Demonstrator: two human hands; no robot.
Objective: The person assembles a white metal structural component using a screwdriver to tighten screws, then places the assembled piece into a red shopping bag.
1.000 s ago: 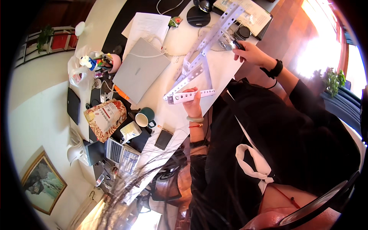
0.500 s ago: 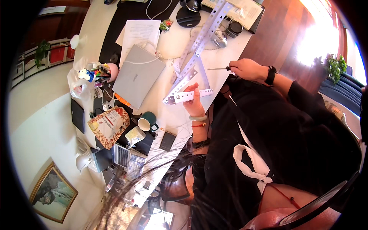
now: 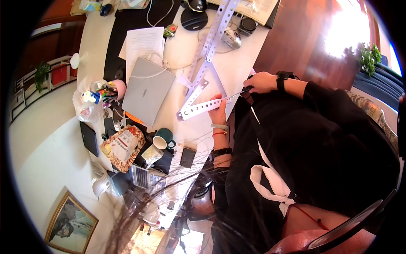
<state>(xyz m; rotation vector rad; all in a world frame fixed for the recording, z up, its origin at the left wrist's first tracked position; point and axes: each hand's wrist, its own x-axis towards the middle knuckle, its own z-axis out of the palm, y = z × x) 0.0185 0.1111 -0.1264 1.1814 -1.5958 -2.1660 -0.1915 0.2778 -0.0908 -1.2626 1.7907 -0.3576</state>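
Observation:
My left hand (image 3: 218, 111) is closed around a white perforated metal strip (image 3: 198, 109), near its right end. This strip meets other perforated strips at a corner, and together they form an angled frame (image 3: 210, 47) that rises toward the far edge of the desk. In my closed right hand (image 3: 263, 82) is a screwdriver (image 3: 246, 89) with a dark handle and a thin shaft. Its tip is at the end of the strip beside my left fingers; whether it sits in a hole or a screw is too small to tell.
Left of the frame, a silver laptop (image 3: 148, 91) lies closed near papers (image 3: 144, 42). A green mug (image 3: 163, 139), a phone (image 3: 187, 157) and a patterned bag (image 3: 123, 147) stand or lie nearer. Beyond the frame are a silver mouse-like object (image 3: 231, 39) and a notebook (image 3: 258, 10).
My right hand has lowered and brought the screwdriver tip to the strip's end. My left hand has shifted its grip on the strip, which now tilts up to the right. The view has shifted slightly.

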